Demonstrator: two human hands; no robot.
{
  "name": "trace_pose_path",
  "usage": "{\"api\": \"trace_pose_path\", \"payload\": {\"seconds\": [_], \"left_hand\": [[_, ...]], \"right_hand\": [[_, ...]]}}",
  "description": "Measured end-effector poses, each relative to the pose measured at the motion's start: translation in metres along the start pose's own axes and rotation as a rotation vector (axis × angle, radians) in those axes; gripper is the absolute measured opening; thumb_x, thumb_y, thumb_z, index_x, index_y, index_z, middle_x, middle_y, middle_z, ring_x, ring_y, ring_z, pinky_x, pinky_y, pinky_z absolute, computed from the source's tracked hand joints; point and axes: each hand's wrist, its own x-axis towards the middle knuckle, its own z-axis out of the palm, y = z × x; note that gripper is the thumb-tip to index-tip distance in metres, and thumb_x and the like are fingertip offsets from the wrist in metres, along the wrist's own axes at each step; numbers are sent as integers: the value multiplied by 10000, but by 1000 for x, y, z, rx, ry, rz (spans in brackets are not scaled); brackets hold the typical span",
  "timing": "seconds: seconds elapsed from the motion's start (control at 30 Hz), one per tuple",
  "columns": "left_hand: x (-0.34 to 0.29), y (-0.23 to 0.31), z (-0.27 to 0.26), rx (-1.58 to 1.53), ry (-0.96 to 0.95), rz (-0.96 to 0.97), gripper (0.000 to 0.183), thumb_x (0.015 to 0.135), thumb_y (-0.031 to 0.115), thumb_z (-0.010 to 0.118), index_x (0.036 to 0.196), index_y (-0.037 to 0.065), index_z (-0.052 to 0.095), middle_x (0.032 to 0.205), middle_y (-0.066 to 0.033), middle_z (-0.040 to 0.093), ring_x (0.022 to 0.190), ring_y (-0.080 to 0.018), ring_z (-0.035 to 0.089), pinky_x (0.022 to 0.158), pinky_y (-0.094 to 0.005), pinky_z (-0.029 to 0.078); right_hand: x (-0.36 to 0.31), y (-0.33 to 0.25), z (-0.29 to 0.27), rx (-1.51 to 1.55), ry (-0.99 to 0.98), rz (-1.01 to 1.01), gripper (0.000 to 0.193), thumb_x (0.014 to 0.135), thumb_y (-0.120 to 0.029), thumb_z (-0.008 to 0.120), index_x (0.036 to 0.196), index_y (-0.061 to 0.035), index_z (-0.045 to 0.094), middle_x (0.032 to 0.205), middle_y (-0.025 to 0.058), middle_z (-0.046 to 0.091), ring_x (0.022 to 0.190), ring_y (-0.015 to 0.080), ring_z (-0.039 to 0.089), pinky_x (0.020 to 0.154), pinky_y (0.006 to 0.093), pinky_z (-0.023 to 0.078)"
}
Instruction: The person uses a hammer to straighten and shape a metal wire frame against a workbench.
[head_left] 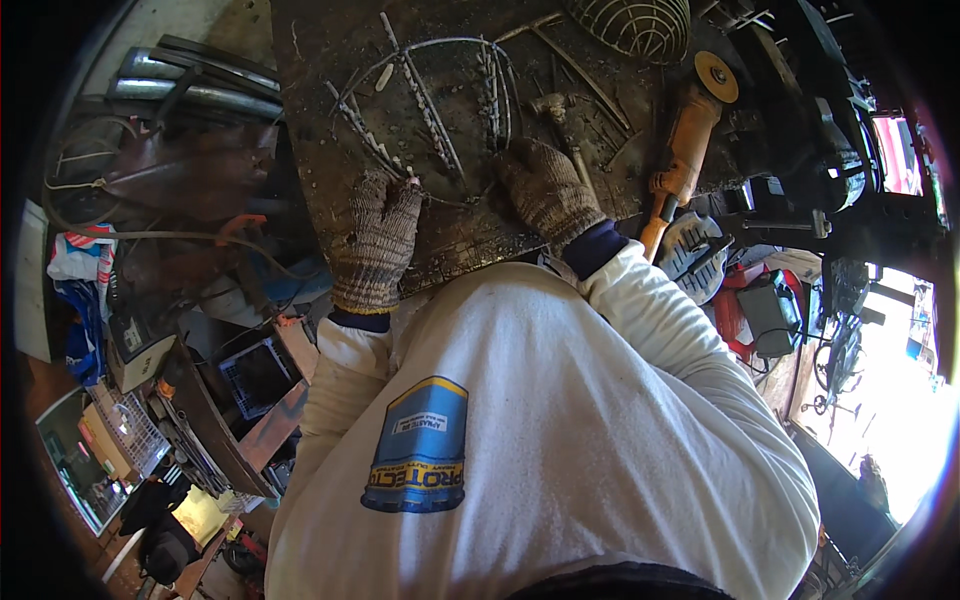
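Note:
A round frame of thin metal rod (440, 41) with several crossing rods lies on the dark workbench (330, 215). Along those rods runs a rough, lumpy pale texture. My left hand (376, 238), in a dirty knitted glove, closes on the frame's near left edge, a fingertip showing through the glove. On the near right side my right hand (548, 192), gloved alike, is curled over the frame's edge; its fingertips are partly hidden. Just beyond that hand lies a hammer (552, 106), its handle running down beside the glove.
An orange angle grinder (688, 145) with a yellow disc (716, 77) lies right of my right hand. At the far edge sits a wire basket (640, 28). Loose metal rods (585, 78) lie near the hammer. Metal tubes (195, 90) are stacked at left.

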Motion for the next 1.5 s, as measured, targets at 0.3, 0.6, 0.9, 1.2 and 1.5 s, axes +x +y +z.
{"api": "trace_pose_path", "payload": {"seconds": [0.3,0.6,0.9,1.2,1.5], "left_hand": [[17,5,-33,-146,-133,-275,246,961,321,683,1017,81,685,947,-114,698,909,-261,678,807,-396,532],[78,-75,-14,316,-34,-80,348,965,401,598,1169,141,708,1161,-135,709,1067,-344,672,924,-464,537],[98,-79,-8,471,-245,-117,479,997,486,525,1372,203,616,1432,-100,581,1302,-348,544,1103,-495,421],[102,-66,-11,487,-346,-249,463,1011,466,495,1379,207,602,1437,-98,575,1288,-350,560,1103,-509,416],[105,-56,-17,530,-351,-248,493,993,486,523,1415,234,562,1433,-119,574,1223,-376,609,1019,-549,481]], "right_hand": [[-7,-6,-9,-81,-14,-94,266,983,-251,603,1139,-48,672,1175,189,646,1034,359,645,914,414,526],[-6,2,11,290,-80,19,396,944,-286,687,1194,8,600,1057,185,678,966,268,653,853,370,542],[-8,-40,-20,80,-122,118,622,833,-493,753,1186,-5,597,1065,257,690,997,423,673,857,474,536],[-3,-30,3,63,-162,225,708,832,-566,725,1213,16,590,1082,269,688,1017,425,673,870,471,540],[-6,-28,-5,137,-100,88,697,831,-529,745,1204,34,570,1067,284,685,1018,427,674,860,473,543]]}}
